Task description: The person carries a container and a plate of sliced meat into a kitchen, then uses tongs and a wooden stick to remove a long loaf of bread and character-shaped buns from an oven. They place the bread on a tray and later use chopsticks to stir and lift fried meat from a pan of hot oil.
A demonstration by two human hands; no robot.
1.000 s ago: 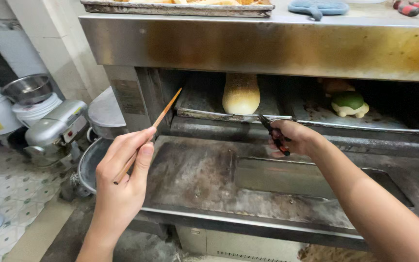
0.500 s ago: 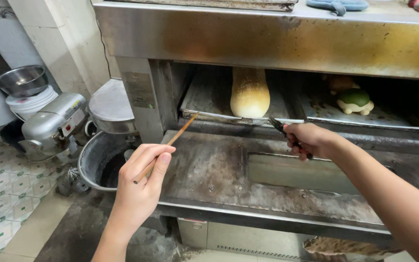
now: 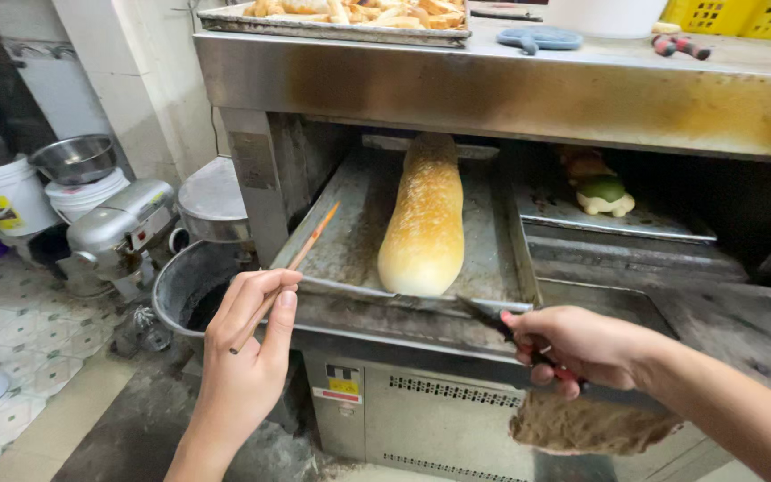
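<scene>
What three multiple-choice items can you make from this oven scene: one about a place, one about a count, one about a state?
1. Where does the long loaf lie?
A. on the metal tray in the oven opening
B. on the floor tiles
C. in the steel bowl on the bucket

2. How many loaves lie on that tray?
A. three
B. one
C. five

3. What does the left hand do with the thin wooden stick?
A. it has let the stick lie on the floor
B. it presses the stick flat under the palm
C. it holds the stick between its fingers, tip toward the tray

Answers:
1 A: the loaf rests lengthwise on the tray.
2 B: only one loaf shows there.
3 C: the fingers close on the stick, and its tip points up at the tray edge. The right hand has its own grip on a dark tool at the tray's front rim.
</scene>
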